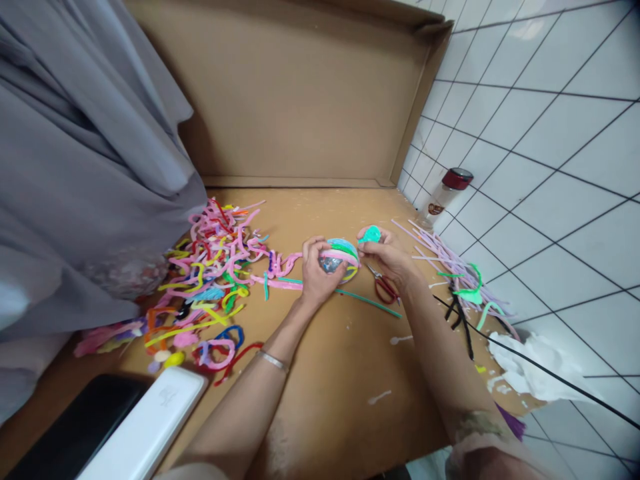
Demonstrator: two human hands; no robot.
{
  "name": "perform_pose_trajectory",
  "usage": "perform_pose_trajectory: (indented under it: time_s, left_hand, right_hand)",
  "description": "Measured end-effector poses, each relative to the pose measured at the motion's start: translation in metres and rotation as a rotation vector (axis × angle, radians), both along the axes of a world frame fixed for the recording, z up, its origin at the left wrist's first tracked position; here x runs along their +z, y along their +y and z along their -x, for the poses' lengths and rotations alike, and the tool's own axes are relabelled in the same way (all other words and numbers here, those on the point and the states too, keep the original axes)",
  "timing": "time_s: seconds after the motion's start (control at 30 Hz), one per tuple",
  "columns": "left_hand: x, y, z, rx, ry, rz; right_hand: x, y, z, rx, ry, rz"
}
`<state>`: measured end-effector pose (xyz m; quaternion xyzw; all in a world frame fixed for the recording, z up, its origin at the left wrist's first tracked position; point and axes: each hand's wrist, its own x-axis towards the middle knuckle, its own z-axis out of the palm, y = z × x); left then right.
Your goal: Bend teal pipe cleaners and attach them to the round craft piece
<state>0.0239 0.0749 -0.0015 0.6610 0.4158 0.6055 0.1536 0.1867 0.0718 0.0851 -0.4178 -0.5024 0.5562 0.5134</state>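
Note:
My left hand (320, 275) is wrapped around a round ball (345, 253) on the table, striped with blue, green, pink and yellow pipe cleaners over a shiny, clear-looking surface. Just right of the ball, my right hand (387, 255) pinches a small teal-green disc (371, 235), which looks like a coiled pipe cleaner. Red-handled scissors (386, 288) lie below my right hand, their tips toward the ball. A straight teal pipe cleaner (373, 306) runs along the table under my left hand. The fingers partly cover the ball.
At left lies a tangled heap of pipe cleaners (225, 247), with a white device (150, 420) and a black one (75, 420) nearer me. Lilac pipe cleaners (450, 260), a red-lidded bottle (445, 193) and crumpled white tissue (535, 360) are at right. A cardboard wall (300, 93) stands behind.

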Motion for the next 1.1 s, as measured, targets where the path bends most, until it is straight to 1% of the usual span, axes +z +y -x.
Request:
perform_pose_trajectory:
  time_s: [0.2,0.27,0.43,0.6,0.73,0.87,0.97,1.03,1.1]
  left_hand:
    - [-0.001,0.0,-0.001,0.007,-0.025,-0.022]
    - [-0.001,0.0,-0.001,0.022,-0.026,-0.022]
    - [0.0,0.0,-0.002,0.057,-0.009,-0.022]
    - [-0.001,0.0,-0.002,0.057,0.015,-0.028]
    - [-0.003,0.0,-0.001,0.052,0.016,-0.018]
    - [-0.003,-0.001,-0.001,0.039,0.01,-0.036]
    - [-0.003,-0.002,0.0,0.037,0.021,-0.028]
    - [-0.003,-0.002,0.0,0.036,0.028,-0.023]
    - [-0.003,-0.001,0.0,0.03,0.032,-0.028]
  right_hand:
    - [0.006,-0.005,-0.002,0.018,0.081,0.032]
    - [0.004,-0.004,-0.003,0.007,0.059,0.04]
    - [-0.005,0.003,-0.007,-0.118,-0.029,-0.027]
    - [-0.006,0.002,-0.005,-0.114,-0.037,-0.057]
    - [-0.004,-0.004,-0.001,-0.142,-0.119,-0.109]
    - [-0.004,-0.01,-0.002,-0.122,-0.284,-0.186]
    - [-0.004,-0.012,-0.002,-0.189,-0.394,-0.283]
    - [-0.003,-0.013,-0.001,-0.215,-0.419,-0.316]
    - [-0.003,-0.014,0.001,-0.203,-0.425,-0.317]
